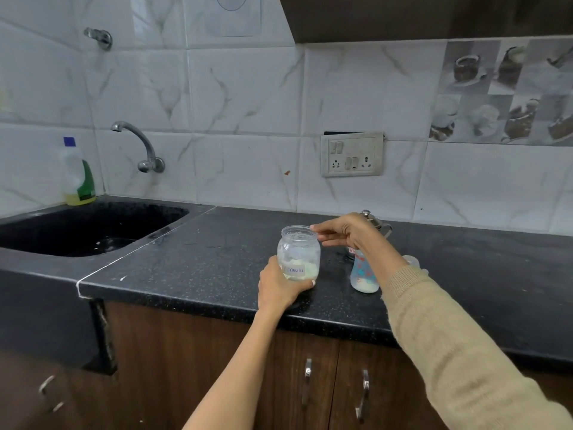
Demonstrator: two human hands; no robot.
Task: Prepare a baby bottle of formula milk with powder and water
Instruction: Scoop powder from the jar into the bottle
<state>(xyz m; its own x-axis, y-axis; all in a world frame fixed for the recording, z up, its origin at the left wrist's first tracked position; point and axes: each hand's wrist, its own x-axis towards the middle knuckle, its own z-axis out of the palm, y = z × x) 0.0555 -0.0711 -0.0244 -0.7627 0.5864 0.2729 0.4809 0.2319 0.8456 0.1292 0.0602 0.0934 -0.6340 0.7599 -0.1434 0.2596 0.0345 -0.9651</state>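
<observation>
On a black counter (217,259), a clear jar (298,252) labelled "Formula" holds pale powder at its base; the left hand (279,287) grips it low, the right hand (344,232) hovers loosely at its rim. Just beside stands a printed baby bottle (363,276).

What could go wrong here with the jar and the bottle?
The bottle stands uncapped right under the right forearm, so a sweep of that arm might tip it and spill its powder. The jar sits near the counter edge, steadied only by the left hand; the right hand working at its rim could nudge it off.
</observation>
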